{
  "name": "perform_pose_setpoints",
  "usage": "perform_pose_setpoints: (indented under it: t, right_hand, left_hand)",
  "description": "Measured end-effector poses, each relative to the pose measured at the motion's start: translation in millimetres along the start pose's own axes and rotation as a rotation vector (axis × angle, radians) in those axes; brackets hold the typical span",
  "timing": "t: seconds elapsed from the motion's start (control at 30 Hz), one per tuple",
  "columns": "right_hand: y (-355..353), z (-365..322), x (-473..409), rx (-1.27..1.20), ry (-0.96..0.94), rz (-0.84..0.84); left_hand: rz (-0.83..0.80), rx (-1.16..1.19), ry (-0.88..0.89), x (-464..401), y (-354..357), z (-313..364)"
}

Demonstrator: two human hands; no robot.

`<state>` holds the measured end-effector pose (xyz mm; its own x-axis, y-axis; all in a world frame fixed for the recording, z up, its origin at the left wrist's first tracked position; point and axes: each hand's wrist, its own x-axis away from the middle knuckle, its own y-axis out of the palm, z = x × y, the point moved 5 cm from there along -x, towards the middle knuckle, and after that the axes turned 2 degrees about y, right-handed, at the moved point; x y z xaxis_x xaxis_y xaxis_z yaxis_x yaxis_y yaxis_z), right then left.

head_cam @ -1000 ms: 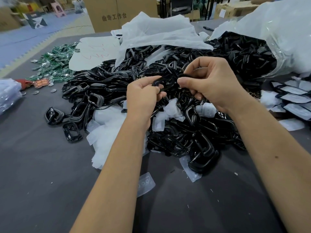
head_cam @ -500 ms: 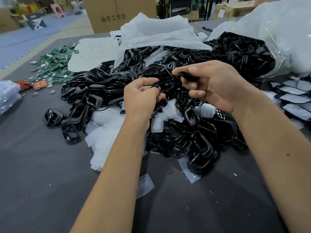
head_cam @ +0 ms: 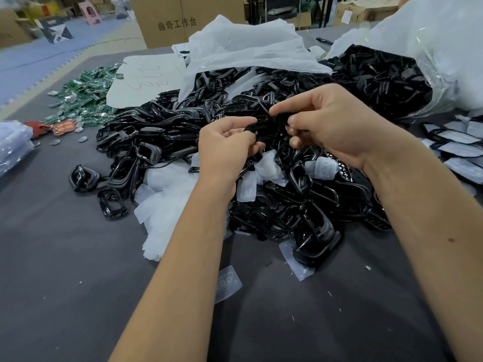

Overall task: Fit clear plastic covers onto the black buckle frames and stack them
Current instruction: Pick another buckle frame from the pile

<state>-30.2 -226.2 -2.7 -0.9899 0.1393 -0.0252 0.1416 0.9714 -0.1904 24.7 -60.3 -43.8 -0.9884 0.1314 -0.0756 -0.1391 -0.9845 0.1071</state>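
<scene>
Four printed characters, perhaps 曲奇工作台, mark the carton [head_cam: 167, 19].

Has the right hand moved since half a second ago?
Yes. The right hand has closed in leftward toward the left hand, judged against the pile of black buckle frames; both now pinch one frame.

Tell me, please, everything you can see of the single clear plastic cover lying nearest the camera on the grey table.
The clear cover is a small, flat, translucent piece with rounded corners and a few moulded round marks on its face. It looks like thin, frosted plastic. It lies flat on the grey table, apart from the pile of black buckle frames; the left forearm hides its left edge. Nothing visibly touches it but the table.
</scene>
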Motion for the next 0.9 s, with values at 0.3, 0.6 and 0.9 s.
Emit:
perform_pose_setpoints:
  t: [0.3,0.6,0.9]
  right_hand:
    - [-3,2,3,-0.16,0.002,0.078]
    - [-7,8,1,-0.127,0.025,0.166]
    - [-7,4,1,-0.077,-0.018,0.173]
  left_hand:
    - [-0.111,0.021,0.072,6,9,9]
    - [-0.122,0.022,0.065,8,9,10]
    - [-0.126,0.032,0.075,8,8,11]
